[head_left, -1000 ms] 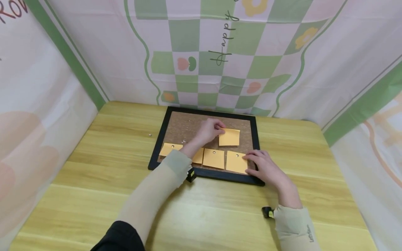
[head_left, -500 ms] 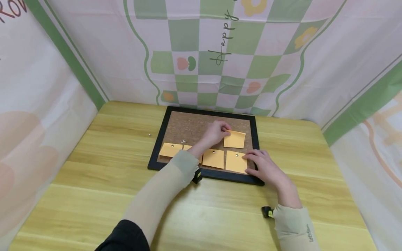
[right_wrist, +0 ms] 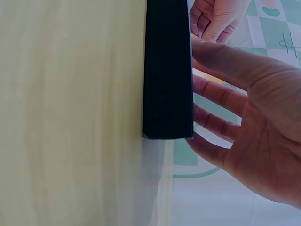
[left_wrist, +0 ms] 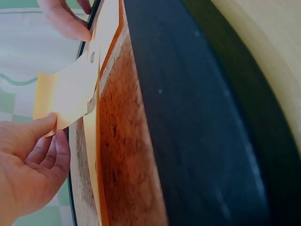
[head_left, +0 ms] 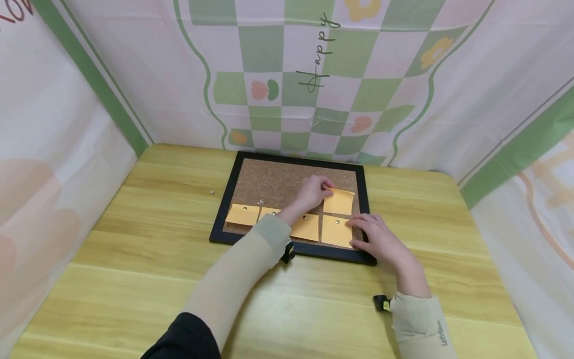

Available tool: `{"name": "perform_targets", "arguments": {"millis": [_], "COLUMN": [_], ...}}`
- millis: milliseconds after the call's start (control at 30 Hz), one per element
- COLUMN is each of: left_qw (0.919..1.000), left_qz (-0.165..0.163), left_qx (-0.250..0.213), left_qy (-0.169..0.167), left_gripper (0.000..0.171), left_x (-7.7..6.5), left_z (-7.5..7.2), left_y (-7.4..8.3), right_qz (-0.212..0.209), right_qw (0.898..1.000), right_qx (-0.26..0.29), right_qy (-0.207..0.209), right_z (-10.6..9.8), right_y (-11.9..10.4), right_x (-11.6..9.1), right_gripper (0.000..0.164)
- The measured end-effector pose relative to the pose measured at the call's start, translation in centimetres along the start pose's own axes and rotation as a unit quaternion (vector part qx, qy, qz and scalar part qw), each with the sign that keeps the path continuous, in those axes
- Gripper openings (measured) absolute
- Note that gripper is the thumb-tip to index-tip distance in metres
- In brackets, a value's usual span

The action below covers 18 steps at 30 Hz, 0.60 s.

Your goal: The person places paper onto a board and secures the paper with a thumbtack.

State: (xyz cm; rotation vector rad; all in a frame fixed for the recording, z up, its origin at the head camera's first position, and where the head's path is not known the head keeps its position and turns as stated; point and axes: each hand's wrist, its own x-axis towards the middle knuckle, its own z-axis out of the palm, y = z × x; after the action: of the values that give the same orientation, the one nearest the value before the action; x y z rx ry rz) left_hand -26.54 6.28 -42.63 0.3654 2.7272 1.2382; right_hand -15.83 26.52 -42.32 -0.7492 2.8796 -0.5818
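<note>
A black-framed corkboard (head_left: 278,179) lies on the table, with a row of pinned orange sticky notes (head_left: 242,214) along its near side. My left hand (head_left: 311,193) pinches the upper left corner of another orange sticky note (head_left: 339,203) between thumb and fingers; the left wrist view shows that note (left_wrist: 70,89) bent up from the board. It sits just above the rightmost pinned note (head_left: 337,232). My right hand (head_left: 376,237), fingers spread and relaxed, rests at the board's right edge, its fingertips touching that rightmost note. My left forearm covers part of the row.
Several small silver pins (head_left: 261,202) lie on the cork left of my left hand, and one pin (head_left: 213,192) lies on the wooden table (head_left: 148,209) beside the frame. A patterned curtain (head_left: 300,89) hangs behind the table's far edge.
My left hand has carried the loose sticky note right and slightly nearer, until it lines up above the rightmost pinned note. My right hand has stayed in place.
</note>
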Motion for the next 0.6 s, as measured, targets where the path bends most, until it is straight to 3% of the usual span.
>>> {"name": "perform_targets", "arguments": {"millis": [400, 600], "left_qw": [0.9999, 0.9999], "left_qz": [-0.003, 0.003], "left_qx": [-0.007, 0.005], "left_qy": [-0.007, -0.009], "left_gripper": [0.015, 0.017], "left_x": [0.3, 0.2], "left_z": [1.0, 1.1], "left_y": [0.1, 0.1], "right_qz": [0.016, 0.025], "right_qw": [0.999, 1.000], "right_qx": [0.021, 0.006], "right_qy": [0.018, 0.017], "right_z": [-0.4, -1.2], "right_y": [0.7, 1.2], "right_x": [0.0, 0.9], "right_gripper": [0.040, 0.036]}}
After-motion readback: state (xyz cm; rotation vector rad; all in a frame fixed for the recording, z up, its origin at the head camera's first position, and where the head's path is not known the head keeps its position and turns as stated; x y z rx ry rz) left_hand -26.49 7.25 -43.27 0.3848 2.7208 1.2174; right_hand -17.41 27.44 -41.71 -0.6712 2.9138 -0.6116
